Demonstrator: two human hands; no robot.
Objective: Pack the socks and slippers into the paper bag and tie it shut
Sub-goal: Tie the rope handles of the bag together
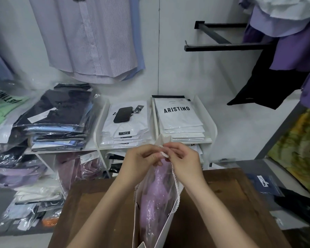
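Pinching the cord (164, 154) above the paper bag (166, 228): left hand (141, 158), right hand (183, 160).

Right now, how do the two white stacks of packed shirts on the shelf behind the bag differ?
The left stack has a black phone and a small tag on top, partly covering its print; the right stack carries nothing and shows ARISTINO in full. The left stack's top pack bears a black label near its front edge; the right stack's shows none. Both are white, wrapped in clear plastic, side by side.
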